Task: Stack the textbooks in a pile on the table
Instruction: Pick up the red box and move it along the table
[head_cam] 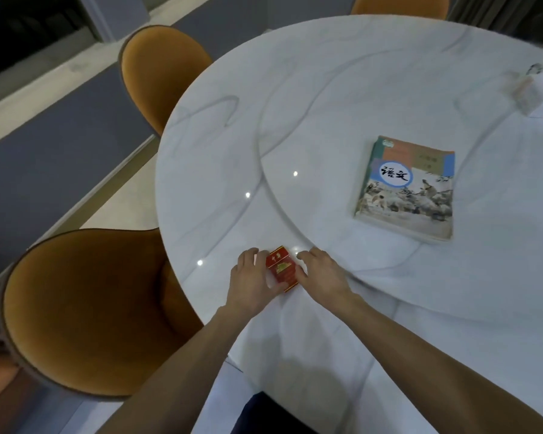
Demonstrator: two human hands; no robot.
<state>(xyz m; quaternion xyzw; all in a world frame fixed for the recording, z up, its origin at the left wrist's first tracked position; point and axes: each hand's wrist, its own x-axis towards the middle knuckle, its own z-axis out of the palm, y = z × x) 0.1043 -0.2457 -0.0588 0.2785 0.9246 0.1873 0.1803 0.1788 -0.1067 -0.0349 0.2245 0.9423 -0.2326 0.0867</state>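
Both hands are down on the near edge of the round marble counter, closed in from either side on a small red box with gold markings. The left hand presses its fingers against the box's left face, and the right hand curls against its right face, so the box is pinched between the two; whether it is lifted or only being slid along the surface I cannot tell. It does not look like a textbook at all, more like a little packet being cleared aside. The one textbook I can see lies flat and face up well apart from the hands, farther in and to the right, on the inner raised disc of the counter, its illustrated cover and round blue title badge plain to read. At the far right edge some pale papers sit blurred, too indistinct to name. By my reading the stacking itself has hardly started: only a single book is laid down and nothing rests on it. The next move would call for letting go of the box and reaching across to the right for that book or fetching another to set squarely on top.
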